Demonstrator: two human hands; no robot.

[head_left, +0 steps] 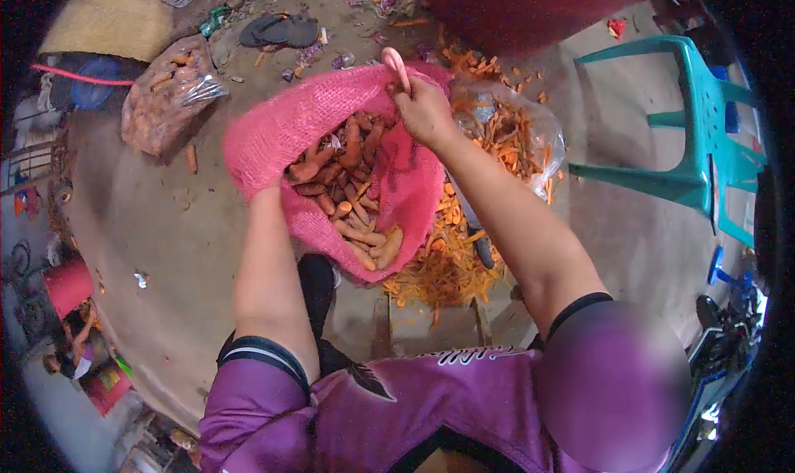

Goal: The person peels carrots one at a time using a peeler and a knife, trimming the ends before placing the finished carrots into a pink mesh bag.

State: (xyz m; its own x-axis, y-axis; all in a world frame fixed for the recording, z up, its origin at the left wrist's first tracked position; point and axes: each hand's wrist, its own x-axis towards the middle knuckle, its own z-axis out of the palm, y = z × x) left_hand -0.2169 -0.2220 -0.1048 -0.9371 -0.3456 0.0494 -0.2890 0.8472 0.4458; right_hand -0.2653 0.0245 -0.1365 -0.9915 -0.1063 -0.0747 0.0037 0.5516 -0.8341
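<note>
A pink woven sack [281, 133] stands wide at the mouth in front of me, holding many unwashed carrots [352, 146], with paler ones near its front side. My right hand [426, 113] is closed at the far right of the rim. A pink loop [396, 67] sticks up from its fingers. At the left rim my left forearm [269, 233] goes under the folded sack edge, so the left hand and its fingers are hidden by the cloth.
Orange peelings [443, 278] are heaped right of the sack, beside a clear plastic bag [546, 146] of carrot pieces. Another filled bag [170, 100] stands at left. A green plastic chair [691, 117] is at right, slippers [280, 32] at the back. A person [79, 353] appears far left.
</note>
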